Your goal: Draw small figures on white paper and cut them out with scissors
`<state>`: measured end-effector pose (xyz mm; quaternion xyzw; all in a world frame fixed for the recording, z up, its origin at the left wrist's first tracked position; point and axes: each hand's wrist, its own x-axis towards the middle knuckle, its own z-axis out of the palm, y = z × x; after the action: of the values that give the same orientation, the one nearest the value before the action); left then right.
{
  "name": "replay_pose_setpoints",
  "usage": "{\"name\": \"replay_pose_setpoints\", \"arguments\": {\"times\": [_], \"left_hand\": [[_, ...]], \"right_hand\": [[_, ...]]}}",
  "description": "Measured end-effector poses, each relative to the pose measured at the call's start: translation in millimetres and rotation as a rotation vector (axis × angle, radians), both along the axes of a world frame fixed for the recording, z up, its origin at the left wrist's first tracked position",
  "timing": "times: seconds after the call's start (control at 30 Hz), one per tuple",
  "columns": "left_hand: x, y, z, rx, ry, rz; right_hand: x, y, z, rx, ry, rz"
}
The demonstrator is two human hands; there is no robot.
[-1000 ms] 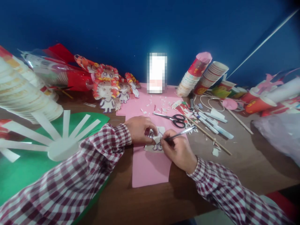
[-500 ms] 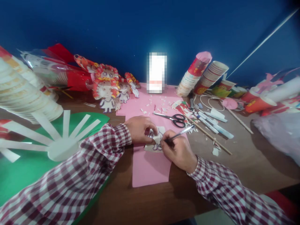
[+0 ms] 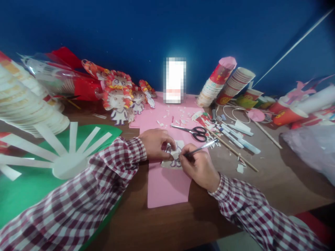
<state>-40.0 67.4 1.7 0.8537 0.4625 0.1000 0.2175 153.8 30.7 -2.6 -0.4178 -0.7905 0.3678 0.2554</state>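
A pen (image 3: 202, 146) is pinched in my right hand (image 3: 200, 165), its tip end down at a small piece of paper (image 3: 165, 164). On that paper is a dark-outlined drawing of a small figure, partly hidden by my fingers. My left hand (image 3: 156, 143) arches over the paper's left side, thumb and forefinger apart, fingertips resting at it. Beneath the paper lies pink paper (image 3: 169, 191). Just beyond my right hand, black-handled scissors (image 3: 197, 134) lie with blades pointing left.
Paper cup stacks (image 3: 209, 94) stand at the back right, beside a bright blurred screen (image 3: 175, 78). Pens (image 3: 232, 136), a thin stick (image 3: 235, 151) and scraps lie right. Left are cutout figures (image 3: 119, 99), green paper (image 3: 23, 198) with white strips, and more stacked cups (image 3: 28, 101).
My right hand and the pen have shifted very slightly over the drawing. The left hand stays in place, and the view has moved a little.
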Motion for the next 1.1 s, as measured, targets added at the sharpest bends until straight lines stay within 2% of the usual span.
{"name": "replay_pose_setpoints", "arguments": {"times": [0.8, 0.93, 1.1], "left_hand": [[0.1, -0.1, 0.5, -0.005, 0.002, 0.001], [0.6, -0.5, 0.5, 0.001, 0.008, 0.012], [-0.9, 0.1, 0.7, 0.005, 0.022, 0.001]], "right_hand": [[1.5, -1.1, 0.6, -0.041, -0.005, 0.072], [2.8, 0.2, -0.4, -0.074, 0.062, 0.025], [5.3, -0.2, -2.2, -0.055, 0.262, -0.053]]}}
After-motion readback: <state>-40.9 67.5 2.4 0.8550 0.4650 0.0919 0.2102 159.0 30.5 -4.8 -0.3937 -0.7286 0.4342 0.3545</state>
